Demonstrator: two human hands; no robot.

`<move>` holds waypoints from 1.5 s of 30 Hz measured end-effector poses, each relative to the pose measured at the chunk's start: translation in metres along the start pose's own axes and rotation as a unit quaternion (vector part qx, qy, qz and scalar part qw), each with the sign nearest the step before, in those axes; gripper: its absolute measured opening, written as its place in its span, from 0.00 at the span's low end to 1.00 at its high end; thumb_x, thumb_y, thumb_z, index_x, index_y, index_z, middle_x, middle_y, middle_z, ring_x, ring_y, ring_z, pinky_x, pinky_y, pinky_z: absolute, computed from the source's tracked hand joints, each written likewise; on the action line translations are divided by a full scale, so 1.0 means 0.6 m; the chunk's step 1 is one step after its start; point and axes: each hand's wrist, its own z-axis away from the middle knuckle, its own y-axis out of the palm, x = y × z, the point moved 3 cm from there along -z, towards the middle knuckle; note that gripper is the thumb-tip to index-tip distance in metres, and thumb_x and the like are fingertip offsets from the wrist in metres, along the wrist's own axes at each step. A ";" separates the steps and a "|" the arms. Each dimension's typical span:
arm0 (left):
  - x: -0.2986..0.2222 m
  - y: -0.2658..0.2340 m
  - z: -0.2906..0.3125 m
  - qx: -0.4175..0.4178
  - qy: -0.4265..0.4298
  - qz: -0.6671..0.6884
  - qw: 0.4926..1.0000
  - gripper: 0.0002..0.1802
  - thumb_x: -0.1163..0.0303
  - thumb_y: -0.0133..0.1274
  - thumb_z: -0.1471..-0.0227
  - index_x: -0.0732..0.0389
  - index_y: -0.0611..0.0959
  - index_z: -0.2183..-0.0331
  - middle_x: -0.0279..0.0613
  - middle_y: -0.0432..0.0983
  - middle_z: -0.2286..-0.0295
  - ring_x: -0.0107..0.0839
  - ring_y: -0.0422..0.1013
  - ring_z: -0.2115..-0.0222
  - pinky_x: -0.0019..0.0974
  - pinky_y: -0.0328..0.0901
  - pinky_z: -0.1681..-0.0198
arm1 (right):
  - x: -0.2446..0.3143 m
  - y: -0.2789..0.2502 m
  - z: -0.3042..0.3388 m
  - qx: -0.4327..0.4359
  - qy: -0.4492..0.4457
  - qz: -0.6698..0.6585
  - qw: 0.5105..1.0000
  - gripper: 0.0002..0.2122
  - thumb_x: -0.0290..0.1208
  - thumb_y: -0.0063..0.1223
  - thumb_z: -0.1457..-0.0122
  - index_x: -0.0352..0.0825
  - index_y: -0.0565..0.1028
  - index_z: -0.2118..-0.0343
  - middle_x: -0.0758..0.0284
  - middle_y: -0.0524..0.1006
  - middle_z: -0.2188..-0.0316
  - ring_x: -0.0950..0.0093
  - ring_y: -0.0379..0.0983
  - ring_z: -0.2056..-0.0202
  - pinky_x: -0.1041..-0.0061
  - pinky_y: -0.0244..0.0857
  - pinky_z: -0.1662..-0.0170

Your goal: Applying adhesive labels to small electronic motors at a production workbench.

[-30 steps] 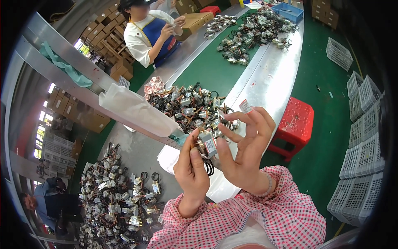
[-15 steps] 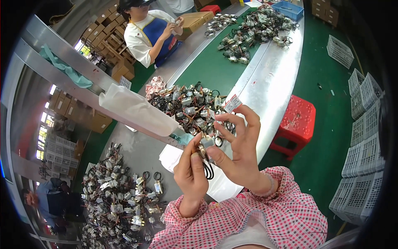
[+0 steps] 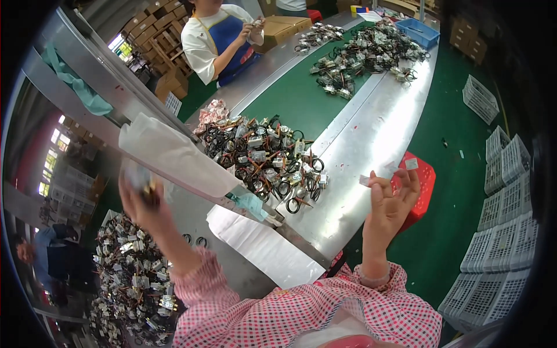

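My left hand (image 3: pixel 148 206) is raised at the left, over the near pile of parts. Its fingers are closed around a small wired part (image 3: pixel 139 177) with a pale, see-through body, smeared by motion. To the right, my right hand (image 3: pixel 391 203) is held up above the metal table edge, fingers bent and partly spread. Small pale labels (image 3: pixel 411 164) cling to its fingertips. Below my left hand lies a large heap of wired parts (image 3: pixel 136 278), with clear housings and black cables. A second heap of wired parts (image 3: pixel 272 153) lies on the far side of the metal beam.
A metal beam (image 3: pixel 174 153) draped with white sheeting crosses at the left. A red stool (image 3: pixel 426 185) stands beside the table, with stacked white crates (image 3: pixel 493 249) further right. Across the green tabletop (image 3: pixel 278 93), a person in a blue apron handles a small part. A blue bin (image 3: pixel 418 33) sits far back.
My hands have parted. The left one has swung left with the wired part, and the right one has moved right with labels on its fingertips. The view has shifted slightly.
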 end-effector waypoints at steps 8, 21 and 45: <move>-0.120 0.312 -0.027 0.254 -0.098 0.367 0.890 0.22 0.87 0.41 0.57 0.61 0.74 0.58 0.43 0.73 0.70 0.31 0.70 0.73 0.31 0.65 0.67 | -0.020 -0.033 -0.014 -0.048 0.026 0.025 0.998 0.24 0.16 0.43 0.47 0.32 0.52 0.47 0.65 0.56 0.54 0.75 0.67 0.66 0.70 0.60 0.52; -0.187 0.304 0.123 0.462 0.333 0.245 0.785 0.25 0.76 0.47 0.59 0.57 0.68 0.54 0.41 0.68 0.62 0.39 0.63 0.57 0.41 0.57 0.53 | -0.014 -0.019 -0.001 -0.020 0.030 0.043 0.998 0.26 0.16 0.46 0.48 0.34 0.52 0.47 0.65 0.56 0.55 0.77 0.67 0.66 0.69 0.59 0.50; -0.038 -0.300 0.343 0.698 -0.057 -0.192 0.688 0.25 0.64 0.60 0.68 0.61 0.72 0.63 0.49 0.60 0.55 0.47 0.53 0.50 0.50 0.56 0.53 | 0.019 0.104 0.080 0.124 0.084 -0.040 0.988 0.29 0.13 0.48 0.52 0.36 0.52 0.47 0.65 0.56 0.55 0.80 0.62 0.69 0.66 0.58 0.48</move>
